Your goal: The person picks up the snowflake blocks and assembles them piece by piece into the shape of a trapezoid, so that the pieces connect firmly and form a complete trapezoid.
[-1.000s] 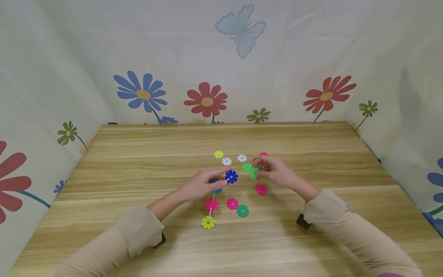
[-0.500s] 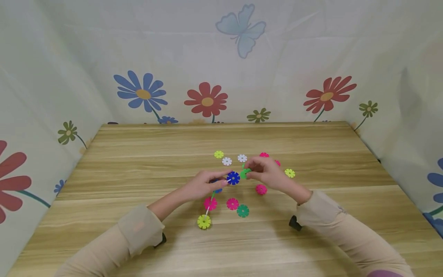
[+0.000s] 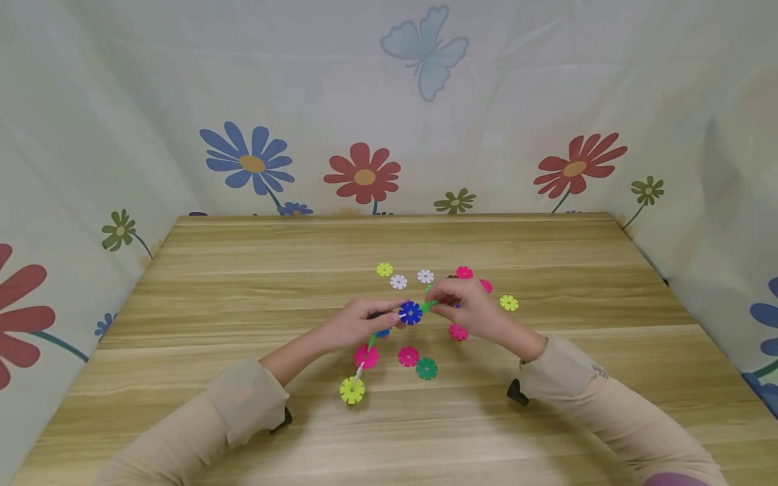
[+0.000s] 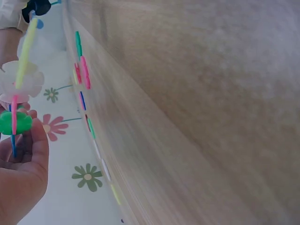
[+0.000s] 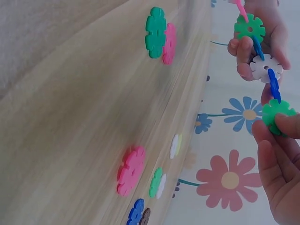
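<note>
My left hand (image 3: 358, 324) holds a chain of slotted plastic discs, gripping it near a white disc (image 5: 260, 70). The chain hangs toward me, with a blue disc, a green disc (image 4: 23, 123), a pink disc (image 3: 367, 356), a white one and a yellow disc (image 3: 352, 390) at its low end. A dark blue disc (image 3: 410, 313) sticks out past the left fingertips. My right hand (image 3: 471, 307) pinches a green disc (image 5: 273, 115) between thumb and fingers. That green disc meets the dark blue disc's edge, nearly edge-on in the head view.
Loose discs lie about the hands on the wooden table (image 3: 243, 270). In front are a pink disc (image 3: 408, 356) and a teal disc (image 3: 427, 368); white discs, yellow discs and more pink ones lie farther back and right. A flowered cloth (image 3: 292, 81) hangs behind.
My right hand has moved left, bringing the green disc up to the dark blue disc and turning it nearly edge-on. The chain's low yellow end has swung left.
</note>
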`<action>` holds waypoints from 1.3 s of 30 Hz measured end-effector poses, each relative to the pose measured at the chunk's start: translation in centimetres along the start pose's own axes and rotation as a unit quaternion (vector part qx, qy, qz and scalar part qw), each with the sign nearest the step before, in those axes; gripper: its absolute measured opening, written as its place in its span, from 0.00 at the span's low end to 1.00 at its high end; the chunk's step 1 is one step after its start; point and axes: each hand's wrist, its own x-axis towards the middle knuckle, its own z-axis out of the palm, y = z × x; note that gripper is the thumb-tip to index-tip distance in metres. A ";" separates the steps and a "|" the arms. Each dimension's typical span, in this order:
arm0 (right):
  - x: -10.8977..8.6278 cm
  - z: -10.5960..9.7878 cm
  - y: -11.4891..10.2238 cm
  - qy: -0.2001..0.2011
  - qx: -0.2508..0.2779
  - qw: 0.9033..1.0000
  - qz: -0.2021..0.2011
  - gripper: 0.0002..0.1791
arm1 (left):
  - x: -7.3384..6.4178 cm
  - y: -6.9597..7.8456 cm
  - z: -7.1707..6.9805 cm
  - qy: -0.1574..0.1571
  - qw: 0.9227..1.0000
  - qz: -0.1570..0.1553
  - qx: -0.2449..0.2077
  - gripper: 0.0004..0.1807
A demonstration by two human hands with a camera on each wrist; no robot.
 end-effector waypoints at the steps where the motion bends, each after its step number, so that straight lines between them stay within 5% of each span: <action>1: 0.0 0.0 0.0 0.005 -0.007 1.000 -0.014 0.06 | 0.1 -0.3 0.0 -0.003 1.000 0.000 -0.007 0.22; 9: -0.1 0.9 0.0 0.058 -0.042 0.990 -0.123 0.08 | 0.0 -0.7 -0.2 -0.021 0.999 0.002 -0.039 0.23; 19: 0.0 1.6 -0.3 0.100 -0.069 0.976 -0.179 0.09 | -0.2 -0.6 -0.2 -0.026 0.998 0.016 -0.053 0.23; 31: -0.2 2.2 -0.2 0.103 -0.126 0.958 -0.235 0.07 | -0.3 -0.3 -0.2 -0.027 0.998 0.002 -0.050 0.21; 39: -0.2 2.3 0.0 0.077 -0.072 0.981 -0.162 0.07 | -0.2 -0.1 -0.3 -0.048 0.998 0.002 -0.048 0.22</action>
